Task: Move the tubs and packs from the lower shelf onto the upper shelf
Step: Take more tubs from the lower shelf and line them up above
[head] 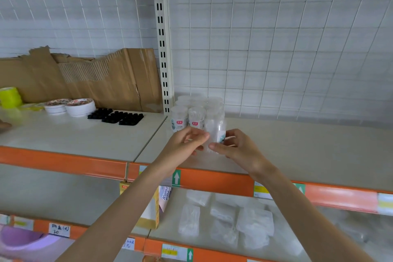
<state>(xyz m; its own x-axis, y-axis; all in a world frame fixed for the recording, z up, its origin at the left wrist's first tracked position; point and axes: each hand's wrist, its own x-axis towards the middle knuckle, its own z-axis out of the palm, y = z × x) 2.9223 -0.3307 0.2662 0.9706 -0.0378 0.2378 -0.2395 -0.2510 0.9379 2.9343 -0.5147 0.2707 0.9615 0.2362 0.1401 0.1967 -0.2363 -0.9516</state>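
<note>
A clear plastic tub (217, 128) stands on the upper shelf (297, 151), at the front right of a cluster of several white-capped clear tubs (192, 110) beside the upright post. My left hand (185, 144) and my right hand (236, 147) both hold this front tub low down, fingers curled round its sides. On the lower shelf (174, 225) lie several clear plastic packs (223, 219), spread flat.
On the upper shelf's left bay: torn cardboard (85, 78), black trays (117, 116), round white tins (72, 106), a yellow-green roll (10, 97). A yellow box (152, 212) stands on the lower shelf beside the packs. Orange price rails edge both shelves. Wire grid backs the bay.
</note>
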